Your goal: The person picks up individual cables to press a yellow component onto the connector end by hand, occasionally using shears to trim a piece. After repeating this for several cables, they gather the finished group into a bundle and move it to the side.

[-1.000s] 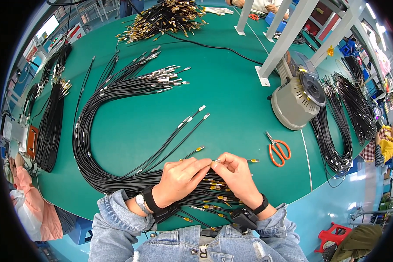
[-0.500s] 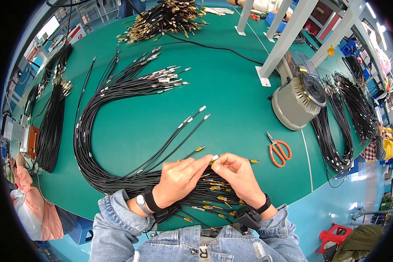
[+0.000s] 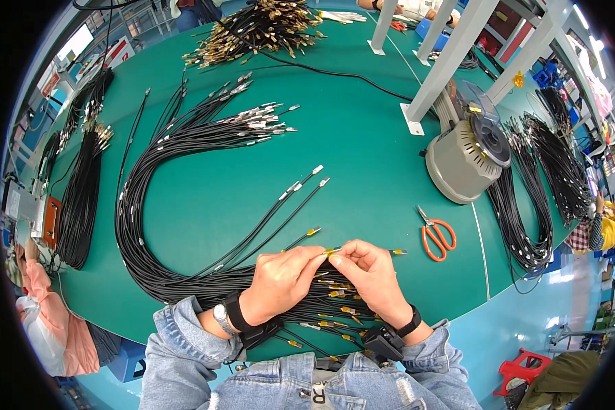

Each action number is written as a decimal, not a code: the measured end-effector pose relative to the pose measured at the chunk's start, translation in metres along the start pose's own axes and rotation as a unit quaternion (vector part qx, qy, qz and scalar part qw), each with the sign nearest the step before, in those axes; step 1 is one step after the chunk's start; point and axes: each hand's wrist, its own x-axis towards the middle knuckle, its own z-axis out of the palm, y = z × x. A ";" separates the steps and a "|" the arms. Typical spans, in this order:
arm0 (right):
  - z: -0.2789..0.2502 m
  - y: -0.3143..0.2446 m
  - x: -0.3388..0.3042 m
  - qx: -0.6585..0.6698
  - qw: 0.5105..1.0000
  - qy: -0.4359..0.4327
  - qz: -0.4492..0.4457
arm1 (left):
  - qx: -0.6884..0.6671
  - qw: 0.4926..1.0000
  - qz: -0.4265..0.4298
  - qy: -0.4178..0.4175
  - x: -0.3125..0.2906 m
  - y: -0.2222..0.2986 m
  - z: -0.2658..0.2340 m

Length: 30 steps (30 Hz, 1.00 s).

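Observation:
Between my two hands is the end of a black cable point(image 3: 332, 251), wrapped with yellow tape. My left hand point(image 3: 280, 283) pinches it from the left with thumb and fingers. From the right, the thumb and forefinger of my right hand point(image 3: 378, 279) close on the same taped end. Under both hands runs a thick bundle of black cables point(image 3: 135, 225), which curves round to the left and back to the far side. Its far ends carry white labels and metal connectors; several near ends have yellow tape. My fingers partly cover the held end.
Orange-handled scissors point(image 3: 438, 236) lie right of my hands on the green table point(image 3: 362, 150). Beyond them stands a round grey tape dispenser point(image 3: 466, 154) beside metal posts point(image 3: 451, 58). A heap of taped cable ends point(image 3: 256, 31) lies at the back. More cable bundles point(image 3: 82, 198) hang at the left.
The small white piece that stood between my fingertips no longer shows; yellow tape is visible there. My left fingers have drawn in slightly, and my right hand has barely moved.

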 end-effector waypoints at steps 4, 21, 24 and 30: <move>0.003 0.005 0.001 -0.067 0.994 0.029 -0.087 | -0.011 0.999 -0.027 -0.018 0.000 0.003 -0.002; 0.004 0.004 0.000 -0.104 0.992 0.027 -0.068 | -0.278 0.896 -0.292 -0.186 0.009 0.000 -0.019; 0.006 0.003 -0.001 -0.137 0.985 0.033 -0.102 | -0.358 0.838 -0.345 -0.225 0.013 -0.005 -0.026; 0.000 0.003 0.004 -0.206 0.967 0.052 -0.141 | -0.462 0.748 -0.361 -0.311 0.023 0.003 -0.040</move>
